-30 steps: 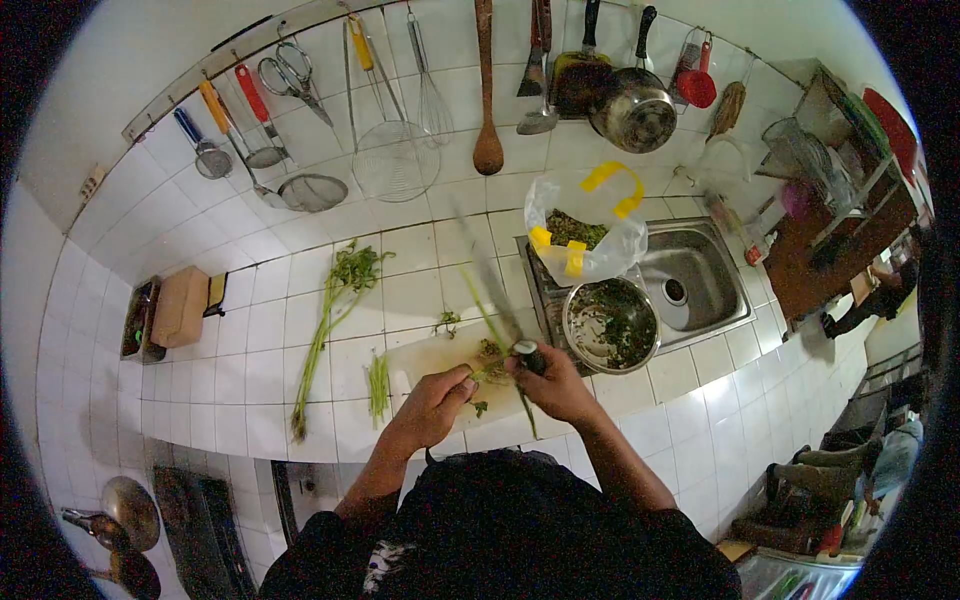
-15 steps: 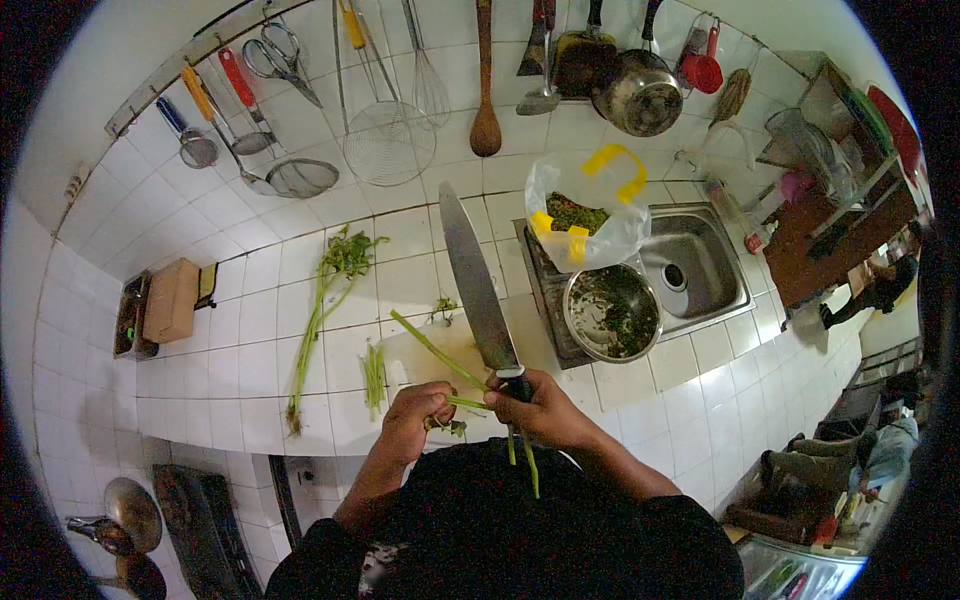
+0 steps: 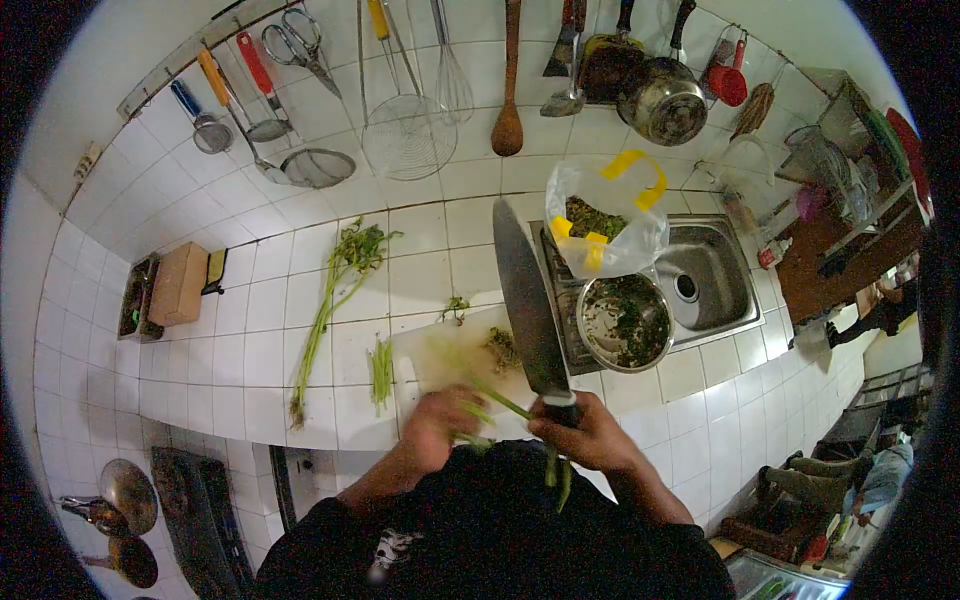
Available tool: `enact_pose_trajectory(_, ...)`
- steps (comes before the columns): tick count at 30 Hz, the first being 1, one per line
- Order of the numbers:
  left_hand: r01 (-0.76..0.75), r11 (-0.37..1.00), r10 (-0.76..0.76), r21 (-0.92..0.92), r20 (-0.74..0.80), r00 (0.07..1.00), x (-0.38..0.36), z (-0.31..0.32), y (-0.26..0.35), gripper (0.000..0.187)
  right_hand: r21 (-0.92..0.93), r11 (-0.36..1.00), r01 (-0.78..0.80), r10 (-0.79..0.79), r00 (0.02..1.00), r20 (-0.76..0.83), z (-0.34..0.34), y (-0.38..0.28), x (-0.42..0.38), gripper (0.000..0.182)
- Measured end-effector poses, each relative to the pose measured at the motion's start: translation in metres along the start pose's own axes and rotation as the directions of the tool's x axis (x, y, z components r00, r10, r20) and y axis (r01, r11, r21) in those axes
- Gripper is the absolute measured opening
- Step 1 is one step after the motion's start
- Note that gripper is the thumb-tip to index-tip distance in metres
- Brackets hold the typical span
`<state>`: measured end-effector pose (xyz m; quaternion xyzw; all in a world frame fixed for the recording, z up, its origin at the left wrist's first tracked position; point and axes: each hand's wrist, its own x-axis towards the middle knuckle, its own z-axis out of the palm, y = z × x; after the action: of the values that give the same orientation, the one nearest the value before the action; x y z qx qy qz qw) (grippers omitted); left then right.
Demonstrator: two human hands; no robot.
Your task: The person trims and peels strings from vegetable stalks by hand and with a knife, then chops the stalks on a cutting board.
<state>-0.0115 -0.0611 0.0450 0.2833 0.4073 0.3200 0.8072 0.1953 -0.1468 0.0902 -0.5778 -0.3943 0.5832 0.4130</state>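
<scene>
My right hand (image 3: 582, 432) is closed round the black handle of a large kitchen knife (image 3: 530, 300), whose broad blade points up and away from me. Green celery stalks (image 3: 500, 397) are pinched in the same hand, and their lower ends hang below it against my dark shirt. My left hand (image 3: 438, 425), smeared by motion, is closed at the other end of the stalks, with green pieces poking out of its fingers. Beneath and beyond my hands lies a white cutting board (image 3: 415, 350) with chopped greens (image 3: 502, 347) on it, partly hidden by the blade.
Cut stalks (image 3: 381, 375) and a rooted, leafy bunch (image 3: 340, 280) lie left on the tiles. A steel bowl of greens (image 3: 626, 322), a plastic bag (image 3: 605, 225) and a sink (image 3: 710, 275) are right. Utensils hang above. Another person (image 3: 885, 310) is at far right.
The view has shifted slightly. My left hand has moved and is blurred, a stalk near it smeared too. The knife has swung, uncovering chopped greens on the board.
</scene>
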Motion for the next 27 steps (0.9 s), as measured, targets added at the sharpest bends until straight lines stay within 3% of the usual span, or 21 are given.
enact_pose_trajectory(1,-0.341,0.905,0.359,-0.254,0.028,0.933,0.009,-0.023,0.026,0.025,-0.033,0.999,0.043,-0.043,0.999,-0.008,-0.010,0.004,-0.004,0.010)
enact_pose_trajectory(2,-0.605,0.634,0.672,-0.481,-0.043,0.739,0.016,-0.066,0.071,0.026,-0.123,0.988,-0.092,0.080,0.992,-0.098,-0.034,0.011,-0.011,0.009)
enact_pose_trajectory(3,-0.628,0.486,0.728,-0.608,-0.116,0.675,0.010,-0.106,0.108,0.029,0.094,0.984,-0.149,0.167,0.960,-0.226,-0.052,0.021,-0.014,0.011)
enact_pose_trajectory(4,-0.806,0.438,0.832,-0.399,-0.158,0.531,-0.009,-0.091,0.133,0.026,0.064,0.987,-0.144,0.158,0.926,-0.342,-0.065,0.027,-0.013,0.015)
enact_pose_trajectory(5,-0.816,0.473,0.863,-0.332,-0.015,0.506,-0.009,-0.095,0.136,0.023,0.159,0.986,-0.050,0.110,0.911,-0.396,-0.073,0.034,-0.012,0.015)
enact_pose_trajectory(6,-0.721,0.597,0.715,-0.351,-0.174,0.677,-0.006,-0.092,0.122,0.025,0.208,0.977,0.045,0.044,0.913,-0.406,-0.075,0.037,-0.009,0.015)
enact_pose_trajectory(7,-0.646,0.712,0.579,-0.277,-0.290,0.762,0.008,-0.073,0.108,0.025,0.269,0.960,0.081,0.044,0.903,-0.427,-0.070,0.032,-0.005,0.015)
enact_pose_trajectory(8,-0.508,0.860,0.502,0.048,-0.258,0.825,0.021,-0.062,0.095,0.026,0.329,0.937,0.121,0.042,0.893,-0.448,-0.063,0.027,0.000,0.015)
enact_pose_trajectory(9,-0.369,0.827,0.468,0.425,-0.157,0.870,0.036,-0.048,0.089,0.027,0.328,0.937,0.118,0.040,0.898,-0.438,-0.060,0.028,0.005,0.015)
enact_pose_trajectory(10,-0.345,0.793,0.381,0.502,0.034,0.924,0.065,-0.064,0.074,0.023,0.332,0.934,0.134,0.023,0.902,-0.431,-0.057,0.032,0.011,0.015)
enact_pose_trajectory(12,-0.219,0.577,0.263,0.787,0.075,0.962,0.097,-0.048,0.063,0.025,0.337,0.928,0.158,0.001,0.904,-0.427,-0.050,0.032,0.019,0.016)
enact_pose_trajectory(13,-0.366,0.426,0.393,0.827,0.195,0.898,0.130,-0.063,0.044,0.025,0.354,0.923,0.150,0.013,0.908,-0.419,-0.045,0.030,0.022,0.016)
enact_pose_trajectory(14,-0.368,0.426,0.393,0.826,0.197,0.898,0.152,-0.072,0.032,0.025,0.371,0.918,0.138,0.029,0.912,-0.410,-0.042,0.030,0.023,0.016)
enact_pose_trajectory(16,-0.453,-0.103,0.503,0.885,0.440,0.744,0.181,-0.076,0.023,0.021,0.347,0.930,0.118,0.026,0.923,-0.383,-0.042,0.035,0.025,0.018)
enact_pose_trajectory(20,-0.417,-0.067,0.452,0.907,0.400,0.797,0.213,-0.074,0.020,0.022,0.361,0.924,0.123,0.033,0.917,-0.397,-0.036,0.037,0.023,0.016)
enact_pose_trajectory(22,-0.353,-0.136,0.319,0.926,0.378,0.869,0.234,-0.079,0.018,0.030,0.318,0.945,0.079,0.052,0.921,-0.385,-0.037,0.038,0.019,0.014)
enact_pose_trajectory(25,-0.269,-0.123,0.198,0.955,0.289,0.937,0.247,-0.077,0.017,0.040,0.346,0.931,0.114,0.032,0.920,-0.390,-0.037,0.046,0.018,0.013)
enact_pose_trajectory(26,-0.275,-0.126,0.198,0.953,0.295,0.935,0.247,-0.079,0.014,0.040,0.354,0.928,0.119,0.036,0.915,-0.401,-0.037,0.046,0.016,0.014)
enact_pose_trajectory(27,-0.305,-0.177,0.353,0.936,0.350,0.868,0.244,-0.080,0.010,0.039,0.353,0.927,0.126,0.032,0.912,-0.409,-0.039,0.046,0.015,0.014)
